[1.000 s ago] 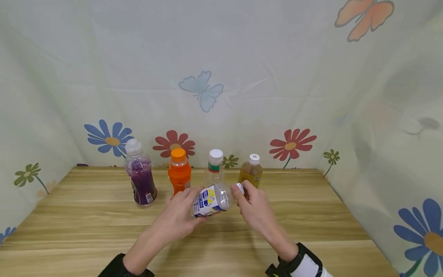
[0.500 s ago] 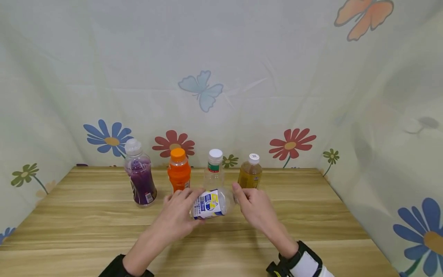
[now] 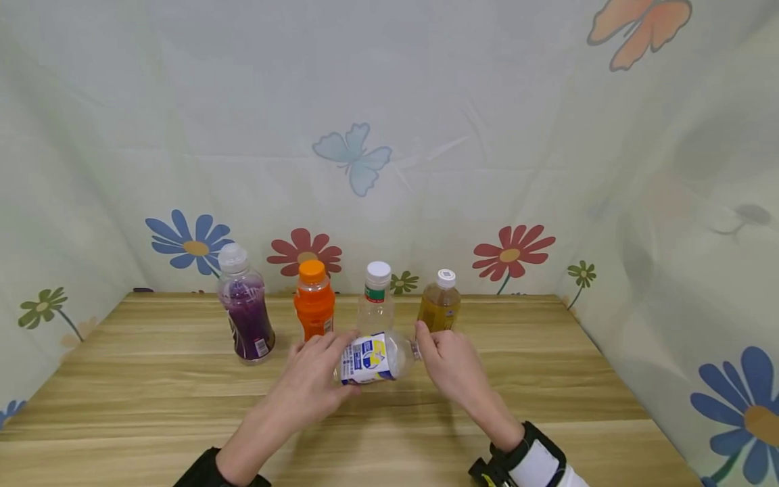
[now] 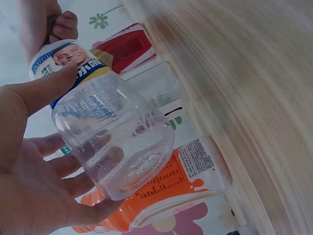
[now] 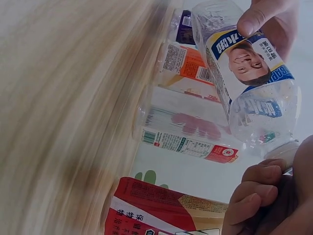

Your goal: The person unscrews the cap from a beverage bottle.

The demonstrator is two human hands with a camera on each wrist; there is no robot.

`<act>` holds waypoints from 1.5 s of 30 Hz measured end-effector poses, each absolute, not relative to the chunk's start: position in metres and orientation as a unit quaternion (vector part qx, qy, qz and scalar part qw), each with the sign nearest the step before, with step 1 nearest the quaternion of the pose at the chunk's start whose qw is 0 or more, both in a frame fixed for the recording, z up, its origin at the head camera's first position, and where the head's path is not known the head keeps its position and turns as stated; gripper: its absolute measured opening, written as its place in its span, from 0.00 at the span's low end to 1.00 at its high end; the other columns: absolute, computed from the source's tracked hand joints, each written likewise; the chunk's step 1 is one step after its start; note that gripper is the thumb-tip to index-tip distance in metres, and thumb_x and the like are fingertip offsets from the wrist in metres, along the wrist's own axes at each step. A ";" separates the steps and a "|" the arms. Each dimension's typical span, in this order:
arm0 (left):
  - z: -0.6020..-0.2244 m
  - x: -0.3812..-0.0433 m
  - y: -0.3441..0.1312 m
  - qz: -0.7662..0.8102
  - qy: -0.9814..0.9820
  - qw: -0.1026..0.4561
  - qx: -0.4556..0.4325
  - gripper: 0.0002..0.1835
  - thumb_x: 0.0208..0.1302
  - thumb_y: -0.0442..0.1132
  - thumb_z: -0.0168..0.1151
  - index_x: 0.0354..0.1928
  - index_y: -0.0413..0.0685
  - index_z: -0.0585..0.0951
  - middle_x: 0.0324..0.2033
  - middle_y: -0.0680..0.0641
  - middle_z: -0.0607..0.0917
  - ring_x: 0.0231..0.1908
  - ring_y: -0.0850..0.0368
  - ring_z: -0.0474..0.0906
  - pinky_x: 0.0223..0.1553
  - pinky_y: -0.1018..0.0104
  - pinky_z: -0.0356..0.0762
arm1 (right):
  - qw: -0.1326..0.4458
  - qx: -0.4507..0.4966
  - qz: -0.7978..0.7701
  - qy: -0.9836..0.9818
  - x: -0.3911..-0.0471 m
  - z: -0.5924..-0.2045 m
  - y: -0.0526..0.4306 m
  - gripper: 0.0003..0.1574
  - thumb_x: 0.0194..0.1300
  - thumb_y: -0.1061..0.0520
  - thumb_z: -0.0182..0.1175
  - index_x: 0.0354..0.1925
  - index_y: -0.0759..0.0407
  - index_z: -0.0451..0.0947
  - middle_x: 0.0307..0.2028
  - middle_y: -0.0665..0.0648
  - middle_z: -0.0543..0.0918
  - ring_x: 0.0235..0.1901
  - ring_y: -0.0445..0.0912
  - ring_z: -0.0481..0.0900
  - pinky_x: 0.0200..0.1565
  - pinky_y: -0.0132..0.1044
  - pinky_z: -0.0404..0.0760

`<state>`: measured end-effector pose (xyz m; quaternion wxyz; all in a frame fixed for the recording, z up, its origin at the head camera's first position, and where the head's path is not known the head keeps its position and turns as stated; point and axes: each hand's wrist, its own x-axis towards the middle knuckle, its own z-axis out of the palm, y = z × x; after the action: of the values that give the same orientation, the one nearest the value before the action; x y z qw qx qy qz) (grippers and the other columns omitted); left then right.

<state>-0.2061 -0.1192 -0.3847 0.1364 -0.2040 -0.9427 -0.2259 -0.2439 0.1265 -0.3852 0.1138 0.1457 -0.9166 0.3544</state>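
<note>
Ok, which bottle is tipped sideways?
The blue-and-white-labelled clear bottle, held by the left hand and right hand; the other four bottles stand upright.

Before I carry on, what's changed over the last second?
The held bottle has dipped at its neck end toward level, and its white cap no longer shows in the head view. The left hand still grips the body, the right hand the neck end; the four standing bottles stayed put.

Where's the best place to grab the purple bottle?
Probably round the middle, coming from the left. The purple bottle stands upright at the row's left end, its long body giving more to hold than its cap, and the orange bottle is on its right.
</note>
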 end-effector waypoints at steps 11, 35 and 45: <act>-0.386 -0.208 -0.121 -0.224 -0.940 0.138 -0.219 0.42 0.51 0.46 0.83 0.68 0.48 0.76 0.59 0.45 0.82 0.58 0.43 0.78 0.60 0.31 0.66 | 0.175 0.171 0.355 -0.902 -0.245 -0.385 0.124 0.38 0.80 0.50 0.46 0.09 0.51 0.63 0.08 0.41 0.59 0.12 0.39 0.62 0.18 0.32 0.59; -0.391 -0.215 -0.124 -0.327 -0.914 0.058 -0.231 0.43 0.59 0.46 0.78 0.73 0.40 0.70 0.61 0.42 0.81 0.59 0.46 0.78 0.63 0.43 0.72 | 0.299 0.250 0.362 -0.847 -0.246 -0.389 0.126 0.23 0.77 0.53 0.58 0.22 0.51 0.68 0.19 0.43 0.67 0.17 0.36 0.64 0.18 0.30 0.64; -0.388 -0.217 -0.127 -0.316 -0.921 0.086 -0.213 0.42 0.55 0.44 0.81 0.69 0.40 0.74 0.55 0.45 0.84 0.52 0.50 0.81 0.60 0.41 0.75 | 0.212 0.200 0.446 -0.847 -0.242 -0.376 0.127 0.18 0.77 0.47 0.60 0.47 0.62 0.82 0.30 0.49 0.81 0.26 0.43 0.77 0.26 0.34 0.78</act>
<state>-0.2170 -0.1271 -0.3876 0.0862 -0.2129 -0.9206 -0.3159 -0.2424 0.1267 -0.3758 0.2116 0.1999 -0.8466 0.4455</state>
